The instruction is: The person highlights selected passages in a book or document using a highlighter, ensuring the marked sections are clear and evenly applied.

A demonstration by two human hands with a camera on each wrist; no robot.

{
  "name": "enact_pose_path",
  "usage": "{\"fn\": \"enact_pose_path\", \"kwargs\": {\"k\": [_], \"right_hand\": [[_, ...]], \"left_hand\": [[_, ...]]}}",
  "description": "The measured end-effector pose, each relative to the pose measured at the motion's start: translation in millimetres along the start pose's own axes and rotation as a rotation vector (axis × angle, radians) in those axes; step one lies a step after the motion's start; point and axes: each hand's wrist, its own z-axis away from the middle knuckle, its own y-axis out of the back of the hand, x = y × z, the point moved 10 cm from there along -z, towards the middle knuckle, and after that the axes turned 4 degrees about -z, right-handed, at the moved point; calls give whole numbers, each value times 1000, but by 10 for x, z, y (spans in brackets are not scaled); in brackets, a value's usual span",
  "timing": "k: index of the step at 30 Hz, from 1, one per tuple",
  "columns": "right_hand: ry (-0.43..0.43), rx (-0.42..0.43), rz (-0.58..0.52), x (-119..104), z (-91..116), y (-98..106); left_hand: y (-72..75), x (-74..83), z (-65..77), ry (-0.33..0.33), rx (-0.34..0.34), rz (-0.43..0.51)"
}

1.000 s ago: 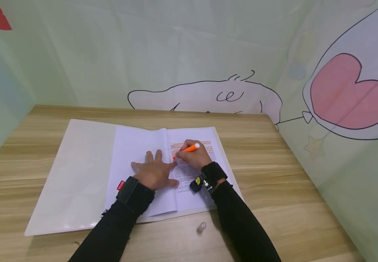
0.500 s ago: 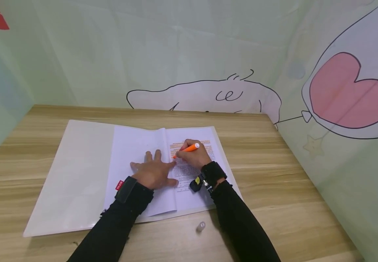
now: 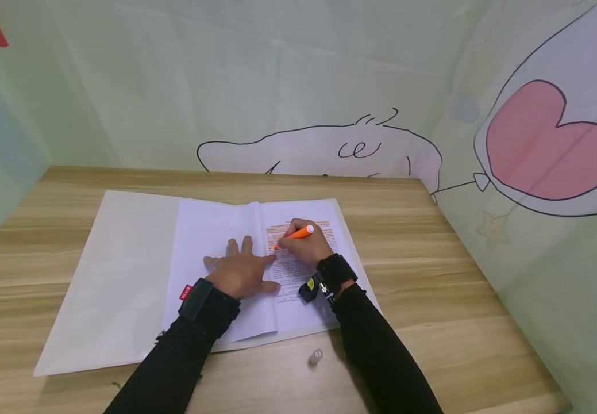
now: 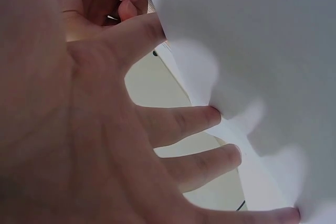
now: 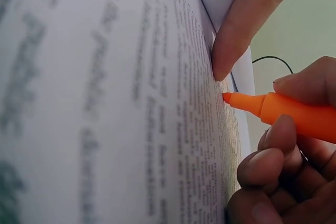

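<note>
My right hand grips an orange highlighter, its tip down at the printed page on the right side of the open folder. Orange marks cover the upper lines of text there. With fingers spread, my left hand presses on the blank left sheet close to the fold. In the left wrist view its straight fingers touch the paper. One left fingertip rests by the page edge just beside the highlighter tip in the right wrist view.
The folder's white cover lies flat at the left of the wooden table. A small clear cap lies near the front, below the folder. Behind the table hangs a pale printed curtain.
The camera view has shifted slightly. The left hand stays in place on the sheet; the highlighter tip stays near the left end of the same text area.
</note>
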Motion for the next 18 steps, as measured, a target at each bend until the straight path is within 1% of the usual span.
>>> {"fn": "enact_pose_path", "kwargs": {"k": [4, 8, 11, 18], "right_hand": [[-8, 7, 2, 3, 1, 6], [5, 18, -10, -7, -3, 32], [11, 11, -10, -12, -3, 36], [-3, 16, 7, 22, 0, 65]], "left_hand": [[-11, -17, -2, 4, -9, 5], [-2, -18, -6, 3, -8, 5], [3, -15, -7, 3, -5, 3], [-5, -12, -4, 6, -6, -2]]}}
